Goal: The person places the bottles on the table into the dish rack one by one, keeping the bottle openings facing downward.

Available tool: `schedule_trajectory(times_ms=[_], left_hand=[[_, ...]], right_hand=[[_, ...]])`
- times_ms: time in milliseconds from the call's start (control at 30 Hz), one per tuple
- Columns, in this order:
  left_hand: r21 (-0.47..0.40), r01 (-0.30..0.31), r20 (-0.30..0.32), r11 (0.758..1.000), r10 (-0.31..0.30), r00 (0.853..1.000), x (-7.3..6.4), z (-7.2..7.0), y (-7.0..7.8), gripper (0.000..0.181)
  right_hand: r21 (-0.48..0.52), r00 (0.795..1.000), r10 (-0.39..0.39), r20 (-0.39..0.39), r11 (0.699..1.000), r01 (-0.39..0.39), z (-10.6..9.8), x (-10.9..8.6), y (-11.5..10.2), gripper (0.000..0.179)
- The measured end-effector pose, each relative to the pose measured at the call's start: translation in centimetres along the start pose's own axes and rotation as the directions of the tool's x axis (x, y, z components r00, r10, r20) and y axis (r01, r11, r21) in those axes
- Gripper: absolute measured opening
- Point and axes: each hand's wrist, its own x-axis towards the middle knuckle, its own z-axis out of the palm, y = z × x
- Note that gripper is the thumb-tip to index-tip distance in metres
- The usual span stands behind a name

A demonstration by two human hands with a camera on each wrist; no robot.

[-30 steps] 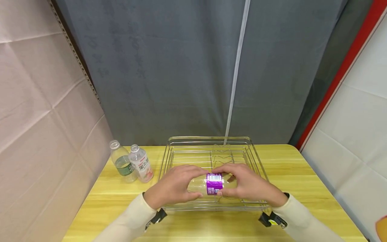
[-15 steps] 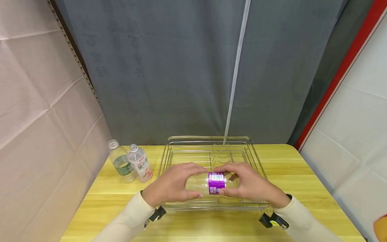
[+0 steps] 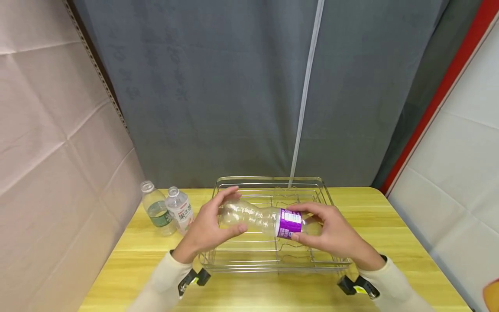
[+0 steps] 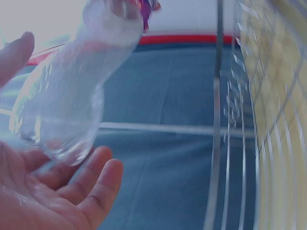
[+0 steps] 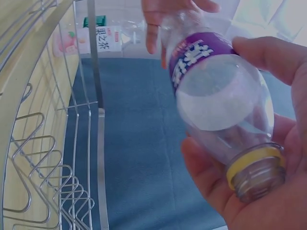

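A clear plastic bottle point(image 3: 253, 218) with a purple label point(image 3: 290, 223) lies nearly level above the wire rack point(image 3: 243, 262). My right hand point(image 3: 335, 229) grips it by the label and neck end, thumb and fingers on opposite sides. In the right wrist view the bottle's mouth, ringed in yellow point(image 5: 254, 163), has no cap and points towards the palm. My left hand point(image 3: 208, 223) is at the base end, fingers and thumb spread apart around it. The left wrist view shows the base point(image 4: 62, 115) between thumb and fingers; whether they touch cannot be told.
Two uncapped bottles stand left of the rack on the wooden table point(image 3: 128, 260): one with a green label point(image 3: 159, 213), one with a white and pink label point(image 3: 181, 210). A grey curtain point(image 3: 218, 95) hangs behind. Pale cloth walls point(image 3: 58, 164) flank the table.
My left hand has let the bottle's body go and spread its fingers, moving left and up to the base. The right hand has carried the bottle slightly right and up, uncovering its body.
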Motion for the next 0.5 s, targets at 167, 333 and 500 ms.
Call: schedule_trajectory(times_ms=[167,333,500], left_hand=[[-0.464,0.095,-0.007,0.881,-0.11,0.994,-0.5,1.5,0.0,0.087],[-0.743,0.149,0.032,0.652,-0.188,0.982,-0.5,4.0,0.7,0.066],[-0.827,0.159,0.031,0.54,-0.238,0.971,-0.3,6.0,1.7,0.057]], right_hand=[[0.064,0.995,0.03,-0.097,0.998,-0.024,0.2,-0.1,0.0,0.052],[0.16,0.984,0.046,-0.17,0.987,-0.019,1.3,0.4,-0.1,0.052],[0.209,0.972,0.026,-0.235,0.978,0.024,3.0,0.9,-0.1,0.054]])
